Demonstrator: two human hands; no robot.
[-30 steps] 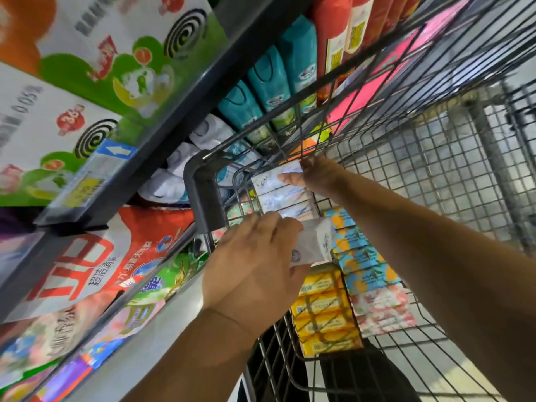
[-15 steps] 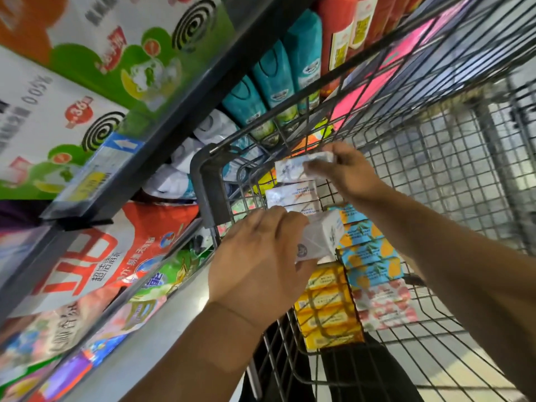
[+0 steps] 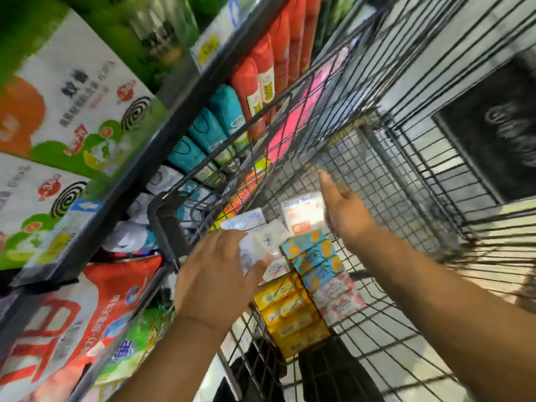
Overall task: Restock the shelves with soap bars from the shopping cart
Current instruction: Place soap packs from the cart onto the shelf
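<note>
Soap bars, white-wrapped (image 3: 262, 242), sit bunched under the left hand (image 3: 214, 277), fingers curled over them at the cart's near corner. Another white box (image 3: 303, 213) rests against the right hand's (image 3: 345, 213) palm, fingers spread; firm hold cannot be told. Blue (image 3: 314, 258), yellow (image 3: 290, 311) and pink (image 3: 338, 297) bars lie stacked below in the wire cart (image 3: 406, 175). Shelves (image 3: 162, 140) stand just left.

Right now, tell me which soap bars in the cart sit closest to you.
The yellow soap bars, stacked at the near end of the cart. The blue-and-orange bars and pink bars lie farther in.
</note>
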